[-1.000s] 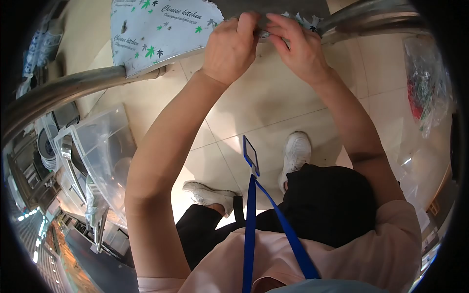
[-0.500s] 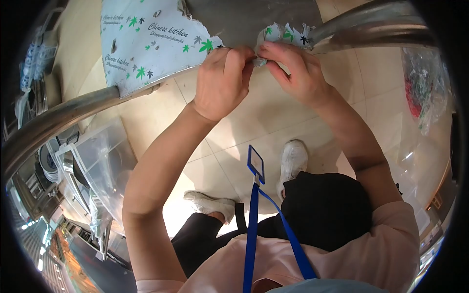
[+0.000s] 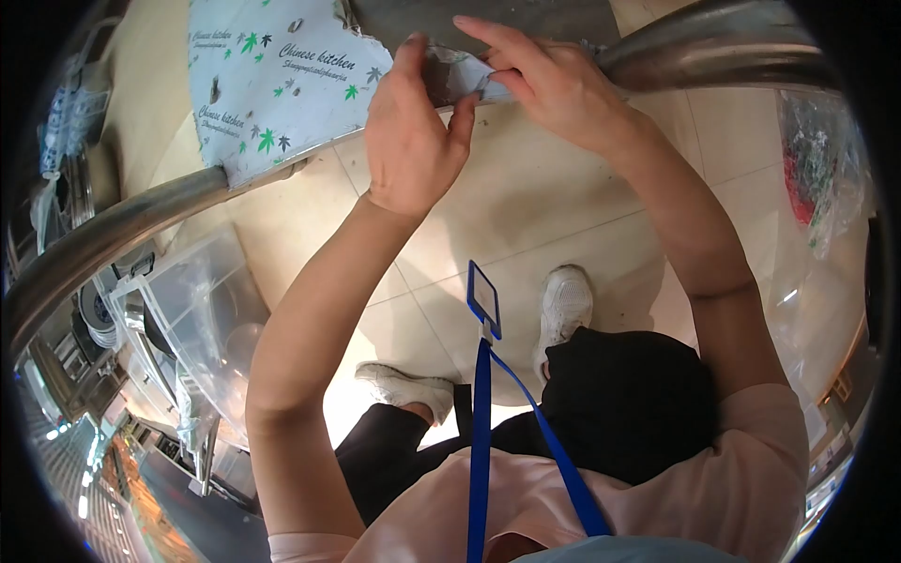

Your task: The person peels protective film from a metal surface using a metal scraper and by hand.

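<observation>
A white printed covering (image 3: 272, 84) with green leaves and "Chinese kitchen" lettering lies over the left part of a grey surface (image 3: 404, 17), its edge torn and ragged. My left hand (image 3: 413, 141) is at the surface's front edge, thumb and fingers apart, with nothing visible held. Beside it, my right hand (image 3: 558, 89) pinches a torn, curled flap (image 3: 458, 77) between thumb and a finger, with the index finger stretched out above.
Curved metal tubes (image 3: 122, 208) extend from both sides of the surface. A clear plastic box (image 3: 202, 310) stands at the left on the tiled floor (image 3: 507, 206). A clear plastic bag (image 3: 821, 169) with red and green contents lies right.
The left hand has opened from its earlier closed grip. The right hand has moved up and slightly left, with the flap now pulled across toward the left hand.
</observation>
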`<state>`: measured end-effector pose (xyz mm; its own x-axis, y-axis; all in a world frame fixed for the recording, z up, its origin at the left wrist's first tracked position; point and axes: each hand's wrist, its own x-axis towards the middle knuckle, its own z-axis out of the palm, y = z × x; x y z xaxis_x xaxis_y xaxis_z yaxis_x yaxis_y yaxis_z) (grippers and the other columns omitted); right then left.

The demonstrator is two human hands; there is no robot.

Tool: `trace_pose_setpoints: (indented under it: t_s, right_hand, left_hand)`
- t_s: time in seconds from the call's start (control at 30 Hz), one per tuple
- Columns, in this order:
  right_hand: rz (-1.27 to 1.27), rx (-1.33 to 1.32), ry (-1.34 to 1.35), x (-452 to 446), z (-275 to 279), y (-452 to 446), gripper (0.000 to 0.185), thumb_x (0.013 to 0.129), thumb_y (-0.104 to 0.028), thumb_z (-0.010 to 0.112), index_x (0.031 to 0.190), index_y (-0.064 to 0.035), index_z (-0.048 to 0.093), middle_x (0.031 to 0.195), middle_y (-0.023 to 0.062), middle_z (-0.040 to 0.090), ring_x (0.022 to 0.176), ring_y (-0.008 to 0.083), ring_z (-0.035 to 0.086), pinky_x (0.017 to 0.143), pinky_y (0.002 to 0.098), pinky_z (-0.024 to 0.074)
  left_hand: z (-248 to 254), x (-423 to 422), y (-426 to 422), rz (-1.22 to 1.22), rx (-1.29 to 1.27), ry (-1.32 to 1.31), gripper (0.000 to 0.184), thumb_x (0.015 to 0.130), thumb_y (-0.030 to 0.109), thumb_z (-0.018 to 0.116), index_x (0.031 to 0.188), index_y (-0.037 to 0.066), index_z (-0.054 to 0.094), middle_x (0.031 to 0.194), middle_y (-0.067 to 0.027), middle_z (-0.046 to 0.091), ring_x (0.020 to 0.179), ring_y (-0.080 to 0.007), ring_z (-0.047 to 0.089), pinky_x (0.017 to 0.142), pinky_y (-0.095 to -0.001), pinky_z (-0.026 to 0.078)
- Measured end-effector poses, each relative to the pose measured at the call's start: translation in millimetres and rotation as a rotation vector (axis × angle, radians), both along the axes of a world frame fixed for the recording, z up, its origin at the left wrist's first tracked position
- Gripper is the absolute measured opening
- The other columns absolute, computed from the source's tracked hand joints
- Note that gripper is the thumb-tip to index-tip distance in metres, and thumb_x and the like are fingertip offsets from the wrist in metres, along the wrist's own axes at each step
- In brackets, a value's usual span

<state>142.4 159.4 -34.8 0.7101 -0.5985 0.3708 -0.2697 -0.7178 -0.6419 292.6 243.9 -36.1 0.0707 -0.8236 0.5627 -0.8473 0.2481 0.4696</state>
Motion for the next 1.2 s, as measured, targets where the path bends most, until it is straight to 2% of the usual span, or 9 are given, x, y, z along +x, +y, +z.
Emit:
trace_pose_setpoints:
  t_s: [0.27,0.6,0.7,0.8,0.9,0.93,1.03,1.07,1.2]
  right_hand:
    - [-0.03,-0.013,-0.055,-14,5,14,0.05,0.074,0.008,0.056,0.12,-0.0083,0.045,0.079,0.0093,0.063,0.074,0.0216,0.062,0.064,0.0312,0.0496]
    - [-0.064,-0.159,-0.169,-41,1,23,0.048,0.072,0.006,0.058,0.117,-0.0043,0.046,0.094,0.0127,0.062,0.078,0.0247,0.062,0.062,0.0327,0.0517]
    - [-0.312,0.03,-0.312,-39,5,46,0.035,0.078,0.001,0.057,0.112,-0.0013,0.048,0.093,0.0108,0.063,0.079,0.0229,0.063,0.065,0.0301,0.0513]
    - [-0.449,0.658,-0.491,-43,1,63,0.024,0.084,-0.012,0.056,0.105,-0.0011,0.05,0.089,0.0093,0.063,0.08,0.0199,0.062,0.069,0.029,0.0499]
    - [-0.127,1.768,-0.776,-50,7,48,0.026,0.086,-0.024,0.054,0.099,-0.0019,0.051,0.081,0.0073,0.061,0.076,0.0171,0.059,0.07,0.0273,0.0481]
    - [-0.415,1.876,-0.621,-33,21,48,0.029,0.085,-0.03,0.056,0.095,-0.0029,0.054,0.078,0.0062,0.059,0.072,0.0149,0.056,0.068,0.0271,0.0474]
    - [-0.291,1.8,-0.511,-31,28,37,0.027,0.085,-0.028,0.056,0.092,-0.0024,0.056,0.082,0.0069,0.059,0.073,0.0154,0.056,0.067,0.0277,0.0475]
    - [-0.27,1.731,-0.477,-34,29,35,0.027,0.087,-0.028,0.053,0.09,-0.0021,0.058,0.087,0.0079,0.059,0.077,0.0165,0.057,0.07,0.0305,0.0479]
    - [-0.141,1.7,-0.84,-33,26,49,0.036,0.09,-0.031,0.044,0.102,0.002,0.052,0.1,0.0113,0.058,0.091,0.0206,0.057,0.081,0.0349,0.0468]
  left_hand:
    - [5,-11,3,-0.09,0.051,-0.026,0.037,0.068,-0.003,0.064,0.101,0.001,0.045,0.073,-0.0093,0.06,0.064,-0.0235,0.059,0.054,-0.0312,0.046]
    - [12,-53,16,-0.138,0.048,0.12,0.035,0.069,-0.004,0.063,0.098,0.0,0.044,0.072,-0.0096,0.061,0.062,-0.0237,0.06,0.052,-0.0311,0.046]
    - [11,-62,16,-0.101,0.047,0.177,0.034,0.07,-0.004,0.062,0.098,0.0,0.044,0.072,-0.0098,0.061,0.061,-0.0238,0.06,0.052,-0.0311,0.046]
    - [11,-64,18,-0.101,0.022,0.194,0.032,0.07,-0.004,0.062,0.096,0.0,0.045,0.074,-0.0096,0.06,0.064,-0.0239,0.06,0.053,-0.0316,0.046]
    - [7,-74,34,-0.183,0.044,0.069,0.029,0.068,-0.004,0.061,0.093,0.001,0.047,0.077,-0.0096,0.059,0.067,-0.0245,0.058,0.057,-0.0321,0.045]
    - [11,-78,40,-0.218,0.056,0.002,0.029,0.067,-0.004,0.061,0.092,0.001,0.048,0.078,-0.0096,0.058,0.069,-0.0249,0.057,0.058,-0.0323,0.045]
    - [38,-97,50,-0.446,-0.087,0.114,0.029,0.064,-0.002,0.063,0.089,0.003,0.05,0.08,-0.0089,0.055,0.071,-0.0262,0.054,0.061,-0.0321,0.044]
    - [35,-94,51,-0.444,0.022,0.126,0.024,0.07,-0.002,0.061,0.09,0.004,0.049,0.079,-0.0069,0.054,0.074,-0.0234,0.054,0.064,-0.0311,0.044]
    - [39,-68,35,-0.184,0.21,1.299,0.013,0.082,0.003,0.054,0.092,0.006,0.047,0.083,-0.0043,0.052,0.078,-0.0183,0.052,0.071,-0.0308,0.044]
